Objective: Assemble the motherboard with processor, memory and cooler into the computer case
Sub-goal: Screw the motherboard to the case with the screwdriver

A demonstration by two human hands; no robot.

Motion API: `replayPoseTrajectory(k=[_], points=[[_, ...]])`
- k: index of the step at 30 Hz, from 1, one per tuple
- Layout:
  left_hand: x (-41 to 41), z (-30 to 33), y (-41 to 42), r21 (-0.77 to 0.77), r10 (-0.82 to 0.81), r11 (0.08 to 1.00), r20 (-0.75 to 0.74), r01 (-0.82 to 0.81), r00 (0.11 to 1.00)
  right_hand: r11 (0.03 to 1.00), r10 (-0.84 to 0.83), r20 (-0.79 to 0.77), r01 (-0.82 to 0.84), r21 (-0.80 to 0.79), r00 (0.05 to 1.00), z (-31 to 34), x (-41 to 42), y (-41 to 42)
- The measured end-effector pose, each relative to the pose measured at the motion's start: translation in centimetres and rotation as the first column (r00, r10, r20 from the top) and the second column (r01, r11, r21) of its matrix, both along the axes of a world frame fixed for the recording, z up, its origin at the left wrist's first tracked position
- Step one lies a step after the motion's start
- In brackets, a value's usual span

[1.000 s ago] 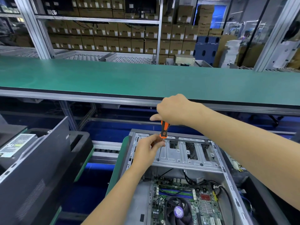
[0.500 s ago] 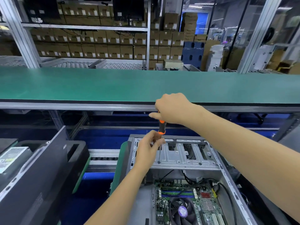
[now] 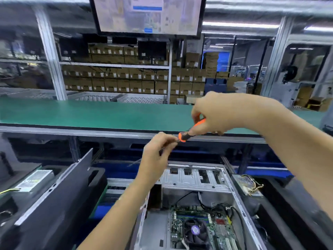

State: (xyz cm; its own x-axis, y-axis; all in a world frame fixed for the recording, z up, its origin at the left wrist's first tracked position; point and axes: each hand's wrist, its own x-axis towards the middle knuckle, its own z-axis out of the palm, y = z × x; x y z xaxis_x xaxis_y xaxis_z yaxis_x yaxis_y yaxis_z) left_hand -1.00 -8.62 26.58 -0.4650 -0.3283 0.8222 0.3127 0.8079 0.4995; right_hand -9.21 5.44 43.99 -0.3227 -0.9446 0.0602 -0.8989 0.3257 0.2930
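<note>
Head view, one camera only. Right hand (image 3: 223, 112) wrapped around the orange-and-black handle of a screwdriver (image 3: 191, 131), held up above the computer case (image 3: 194, 179) and tilted, tip end down-left. Left hand (image 3: 156, 156) up to meet it, fingers curled and pinching at the metal shaft just below the handle; whether a screw sits in those fingertips, cannot tell, too blurred.

Step in hand, by the look of it: loading or adjusting the driver tip between fastenings, not driving anything right now, tool well clear of the metal. Next move probably calls for bringing the tip down to a mounting hole, keeping the shaft upright, left fingers steadying until the thread bites.

Computer case lying open on its side, near and right of centre, silver drive bay at the far end. Motherboard (image 3: 201, 230) already seated on the case floor, green board, black round cooler (image 3: 195, 230) with a purple hub on top, memory slots along the far edge, black cables looping in from the right.

Green table (image 3: 90, 114) across the far side. Dark side panel (image 3: 59, 192) leaning at near left. Screen (image 3: 147, 15) hanging overhead, stacked cartons beyond.
</note>
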Motion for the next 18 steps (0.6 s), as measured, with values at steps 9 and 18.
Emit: replayPoseTrajectory(k=[9, 18], points=[[10.3, -2.7, 5.4, -0.244, 0.189, 0.964, 0.358, -0.104, 0.914, 0.988, 0.156, 0.13, -0.157, -0.004, 0.979, -13.5, 4.6, 2.9], [19.8, -12.2, 8.4, -0.27, 0.309, 0.95, 0.758, -0.154, 0.575, 0.988, 0.147, 0.308, -0.156, 0.006, 0.94, -28.1, 13.1, 5.0]])
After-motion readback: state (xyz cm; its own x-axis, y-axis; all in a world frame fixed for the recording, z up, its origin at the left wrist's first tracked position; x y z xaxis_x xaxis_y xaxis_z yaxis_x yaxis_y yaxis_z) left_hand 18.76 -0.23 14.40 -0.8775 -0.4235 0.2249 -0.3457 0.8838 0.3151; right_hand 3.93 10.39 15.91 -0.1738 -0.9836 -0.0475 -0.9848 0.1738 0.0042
